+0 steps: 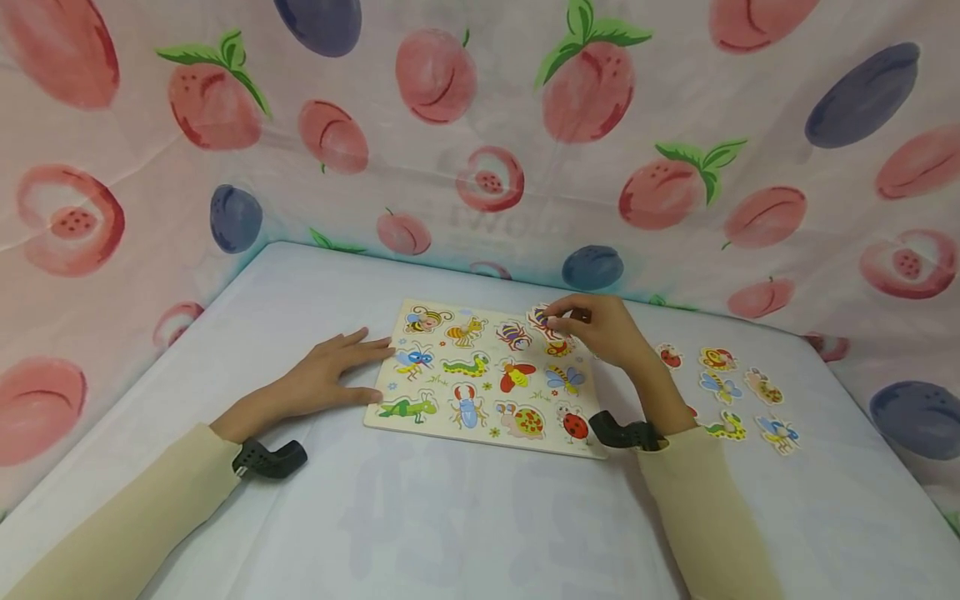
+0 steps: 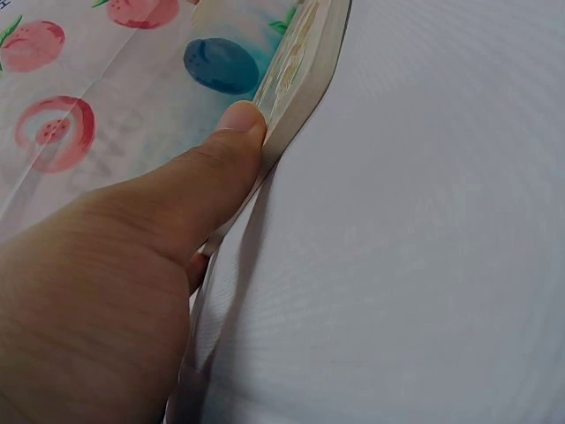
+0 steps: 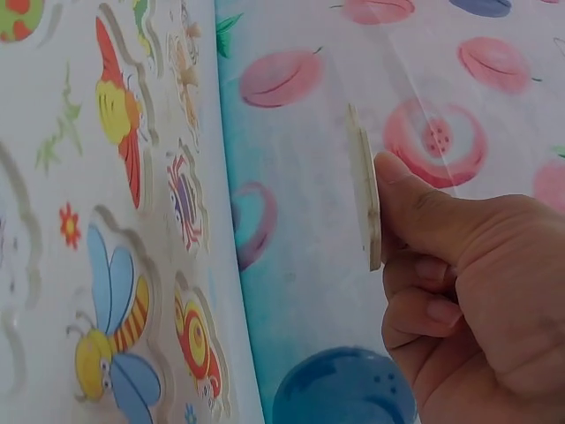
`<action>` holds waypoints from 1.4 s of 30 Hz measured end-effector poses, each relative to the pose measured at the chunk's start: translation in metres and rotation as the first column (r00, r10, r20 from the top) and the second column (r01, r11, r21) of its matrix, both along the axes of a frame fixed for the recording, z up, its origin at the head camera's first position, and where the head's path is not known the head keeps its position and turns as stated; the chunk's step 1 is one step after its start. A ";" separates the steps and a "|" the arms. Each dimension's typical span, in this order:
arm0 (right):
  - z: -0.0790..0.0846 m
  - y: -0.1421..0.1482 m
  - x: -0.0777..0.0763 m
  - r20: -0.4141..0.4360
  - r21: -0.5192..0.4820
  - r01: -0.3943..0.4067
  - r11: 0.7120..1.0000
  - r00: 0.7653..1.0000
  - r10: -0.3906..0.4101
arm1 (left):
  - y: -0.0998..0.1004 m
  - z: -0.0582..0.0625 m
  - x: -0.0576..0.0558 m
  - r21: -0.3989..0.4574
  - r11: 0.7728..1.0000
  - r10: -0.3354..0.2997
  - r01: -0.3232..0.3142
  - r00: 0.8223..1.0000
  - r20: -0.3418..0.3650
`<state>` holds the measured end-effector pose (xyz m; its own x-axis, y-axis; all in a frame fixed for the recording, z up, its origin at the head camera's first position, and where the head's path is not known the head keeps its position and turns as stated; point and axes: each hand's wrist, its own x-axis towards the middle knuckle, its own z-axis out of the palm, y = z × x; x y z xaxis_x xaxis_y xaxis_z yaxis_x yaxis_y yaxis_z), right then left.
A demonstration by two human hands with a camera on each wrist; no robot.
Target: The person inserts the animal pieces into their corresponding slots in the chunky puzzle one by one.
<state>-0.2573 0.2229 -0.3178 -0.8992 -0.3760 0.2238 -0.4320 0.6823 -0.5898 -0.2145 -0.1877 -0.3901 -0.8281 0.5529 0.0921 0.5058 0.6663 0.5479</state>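
Observation:
A flat wooden insect puzzle board (image 1: 444, 417) lies on the table, with several insect pictures in cut outlines. My left hand (image 1: 322, 377) rests at its left side, fingers extended; in the left wrist view the thumb (image 2: 240, 119) touches the board's edge. Above the board's far right corner, my right hand (image 1: 600, 329) pinches a spider puzzle piece (image 1: 538, 320) between thumb and fingers. That piece (image 3: 365, 194) appears edge-on in the right wrist view, apart from the board. Left of the held piece is the board's printed spider outline (image 1: 513, 336).
Loose puzzle pieces lie right of the board: a ladybug (image 1: 670, 357), a butterfly (image 1: 717, 359), a snail (image 1: 765, 386), a caterpillar (image 1: 726, 427) and others. The right wrist partly hides a red piece (image 1: 691, 412). A fruit-patterned cloth (image 1: 487, 100) rises behind the white table.

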 end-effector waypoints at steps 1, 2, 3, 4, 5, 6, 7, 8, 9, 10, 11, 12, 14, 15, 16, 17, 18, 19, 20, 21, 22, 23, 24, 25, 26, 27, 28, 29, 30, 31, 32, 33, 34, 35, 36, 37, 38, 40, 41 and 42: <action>0.000 -0.002 -0.001 0.001 -0.001 -0.002 1.000 1.000 0.002 | 0.000 0.000 0.000 0.000 1.000 0.001 -0.001 1.000 0.001; 0.000 -0.005 -0.002 0.003 0.000 -0.001 1.000 1.000 0.001 | 0.000 0.000 0.000 0.000 1.000 0.003 -0.003 1.000 0.001; 0.001 -0.007 -0.003 0.005 0.001 0.000 1.000 1.000 0.000 | 0.000 0.000 0.000 0.000 1.000 0.004 -0.004 1.000 0.001; 0.001 -0.009 -0.004 0.011 -0.004 -0.001 1.000 1.000 0.001 | 0.000 0.000 0.000 -0.002 1.000 0.003 -0.003 1.000 0.000; 0.001 -0.011 -0.005 0.012 -0.007 -0.003 1.000 1.000 0.003 | 0.000 0.000 0.000 -0.003 1.000 0.002 -0.002 1.000 -0.002; 0.000 -0.012 -0.006 0.013 -0.012 -0.007 1.000 1.000 0.007 | 0.000 0.000 0.000 -0.005 1.000 0.000 0.000 1.000 -0.003; -0.001 -0.014 -0.006 0.015 -0.019 -0.009 1.000 1.000 0.010 | -0.001 -0.001 0.000 -0.007 1.000 -0.001 0.001 1.000 -0.005; -0.001 -0.016 -0.007 0.018 -0.024 -0.012 1.000 1.000 0.012 | -0.001 0.000 0.000 -0.007 1.000 -0.003 0.003 1.000 -0.005; -0.002 -0.017 -0.008 0.020 -0.029 -0.014 0.999 1.000 0.015 | -0.001 0.000 0.000 -0.008 1.000 -0.004 0.004 1.000 -0.006; -0.003 -0.018 -0.009 0.022 -0.036 -0.018 0.999 1.000 0.018 | 0.000 0.000 0.000 -0.007 1.000 -0.005 0.005 1.000 -0.006; -0.003 -0.019 -0.009 0.023 -0.037 -0.016 0.999 1.000 0.017 | 0.000 0.000 0.001 -0.007 1.000 -0.005 0.005 1.000 -0.006; -0.003 -0.021 -0.010 0.027 -0.038 -0.017 0.999 0.999 0.018 | 0.000 0.000 0.001 -0.008 1.000 -0.005 0.005 1.000 -0.005; -0.002 -0.023 -0.011 0.040 -0.047 -0.010 0.999 0.999 0.011 | 0.000 0.001 0.001 -0.007 1.000 -0.003 0.003 1.000 -0.003; -0.001 -0.024 -0.012 0.042 -0.051 -0.005 0.999 0.999 0.007 | 0.000 0.001 0.001 -0.008 1.000 0.000 0.000 1.000 -0.002; -0.001 -0.025 -0.013 0.042 -0.055 -0.001 0.998 0.999 0.003 | 0.000 0.001 0.002 -0.008 1.000 0.003 -0.003 1.000 -0.001; 0.000 -0.025 -0.014 0.041 -0.064 0.004 0.998 0.999 -0.001 | 0.000 0.001 0.002 -0.008 1.000 0.007 -0.007 1.000 0.001; 0.000 -0.026 -0.015 0.040 -0.073 0.007 0.997 0.999 -0.004 | 0.000 0.001 0.002 -0.007 1.000 0.010 -0.010 1.000 0.003; 0.000 -0.026 -0.016 0.036 -0.083 0.011 0.997 0.999 -0.008 | 0.000 0.001 0.002 -0.006 1.000 0.013 -0.013 1.000 0.004; 0.000 -0.026 -0.017 0.032 -0.091 0.011 0.996 0.999 -0.009 | -0.001 0.001 0.002 -0.005 1.000 0.017 -0.017 1.000 0.006; 0.000 -0.027 -0.018 0.028 -0.096 0.012 0.995 1.000 -0.009 | -0.001 0.001 0.002 -0.004 1.000 0.018 -0.018 1.000 0.007; 0.000 -0.027 -0.019 0.029 -0.104 0.012 0.995 1.000 -0.009 | -0.001 0.000 0.002 -0.004 1.000 0.017 -0.017 1.000 0.008; -0.001 -0.027 -0.020 0.031 -0.110 0.013 0.994 0.999 -0.009 | -0.001 0.000 0.002 -0.004 1.000 0.017 -0.017 1.000 0.009; -0.002 -0.028 -0.021 0.037 -0.115 0.014 0.993 0.999 -0.010 | -0.001 0.000 0.002 -0.003 1.000 0.016 -0.015 1.000 0.008; -0.003 -0.028 -0.021 0.044 -0.117 0.017 0.993 0.999 -0.011 | -0.001 0.000 0.002 -0.005 1.000 0.015 -0.015 1.000 0.007; -0.004 -0.029 -0.022 0.052 -0.117 0.021 0.993 0.999 -0.015 | -0.001 0.000 0.002 -0.005 1.000 0.014 -0.014 1.000 0.007; -0.006 -0.030 -0.023 0.057 -0.113 0.024 0.993 0.998 -0.018 | -0.001 0.000 0.002 -0.007 1.000 0.013 -0.012 1.000 0.005; -0.008 -0.031 -0.025 0.060 -0.107 0.026 0.994 0.998 -0.019 | -0.001 0.000 0.002 -0.009 1.000 0.011 -0.011 1.000 0.005; -0.010 -0.032 -0.026 0.062 -0.097 0.027 0.995 0.998 -0.021 | -0.001 0.000 0.002 -0.011 1.000 0.011 -0.011 1.000 0.004; -0.012 -0.033 -0.027 0.064 -0.087 0.027 0.996 0.998 -0.022 | -0.001 0.000 0.002 -0.010 1.000 0.012 -0.012 1.000 0.004; -0.014 -0.033 -0.028 0.068 -0.082 0.026 0.996 0.997 -0.020 | -0.001 0.000 0.002 -0.010 1.000 0.013 -0.013 1.000 0.004; -0.015 -0.034 -0.029 0.073 -0.077 0.023 0.997 0.997 -0.018 | -0.001 0.001 0.002 -0.008 1.000 0.014 -0.014 1.000 0.006; -0.017 -0.035 -0.029 0.079 -0.072 0.021 0.997 0.997 -0.015 | 0.000 0.001 0.002 -0.007 1.000 0.015 -0.015 1.000 0.007; -0.018 -0.035 -0.029 0.087 -0.069 0.023 0.997 0.996 -0.017 | 0.000 0.001 0.002 -0.005 1.000 0.016 -0.016 1.000 0.009; -0.020 -0.036 -0.029 0.098 -0.067 0.027 0.997 0.995 -0.021 | 0.000 0.001 0.002 -0.004 1.000 0.016 -0.016 1.000 0.008; -0.021 -0.036 -0.029 0.109 -0.065 0.033 0.997 0.994 -0.025 | 0.000 0.001 0.002 -0.004 1.000 0.015 -0.015 1.000 0.009; -0.022 -0.036 -0.029 0.118 -0.062 0.040 0.997 0.992 -0.033 | 0.000 0.002 0.002 -0.004 1.000 0.015 -0.015 1.000 0.010; -0.023 -0.036 -0.029 0.122 -0.053 0.047 0.998 0.992 -0.040 | 0.001 0.001 0.001 -0.005 1.000 0.014 -0.014 1.000 0.011; -0.026 -0.036 -0.030 0.124 -0.042 0.058 0.997 0.991 -0.052 | 0.001 0.001 0.001 -0.010 1.000 0.012 -0.012 1.000 0.010; -0.027 -0.036 -0.031 0.124 -0.041 0.059 0.997 0.991 -0.053 | 0.001 0.002 0.001 -0.011 1.000 0.011 -0.011 1.000 0.010; -0.029 -0.036 -0.031 0.124 -0.040 0.059 0.997 0.991 -0.054 | 0.001 0.002 0.001 -0.012 1.000 0.012 -0.012 1.000 0.010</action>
<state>-0.2886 0.1872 -0.3465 -0.9404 -0.3159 0.1256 -0.3161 0.6765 -0.6652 -0.2138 -0.1869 -0.3883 -0.8354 0.5441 0.0777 0.4925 0.6785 0.5451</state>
